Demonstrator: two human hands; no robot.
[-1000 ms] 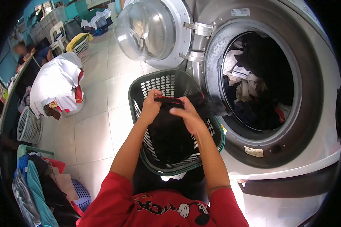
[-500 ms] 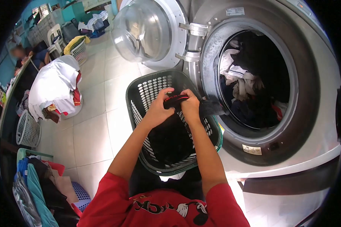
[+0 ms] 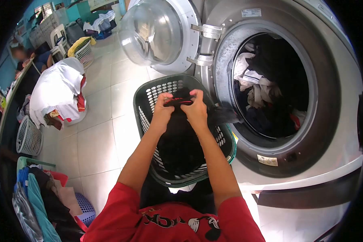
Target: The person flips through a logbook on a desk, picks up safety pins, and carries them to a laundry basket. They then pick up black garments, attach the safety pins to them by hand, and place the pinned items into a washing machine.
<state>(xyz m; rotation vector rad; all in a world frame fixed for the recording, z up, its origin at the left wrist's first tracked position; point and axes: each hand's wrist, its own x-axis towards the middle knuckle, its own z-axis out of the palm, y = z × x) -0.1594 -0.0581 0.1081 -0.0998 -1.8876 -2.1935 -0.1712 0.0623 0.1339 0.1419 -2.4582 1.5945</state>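
Note:
Over the dark green basket [image 3: 138,109], my left hand [image 3: 162,113] and my right hand [image 3: 196,109] pinch a black garment with red trim [image 3: 179,100] between them. Its dark cloth hangs down into the basket, where black fabric [image 3: 180,149] lies. Another dark piece of cloth [image 3: 224,115] stretches over the basket's right edge toward the washer opening. To the right, the washing machine drum [image 3: 278,88] holds white, beige, dark and red clothes [image 3: 260,90].
The round washer door [image 3: 153,34] hangs open beyond the basket. White laundry [image 3: 56,86] is piled at the left, near a white basket [image 3: 30,137]. Clothes [image 3: 48,201] lie at lower left. A person [image 3: 40,60] is at the far left.
Both hands have shifted slightly left and upright on the garment, with the fingertips now at its red-trimmed edge. More dark cloth hangs below them.

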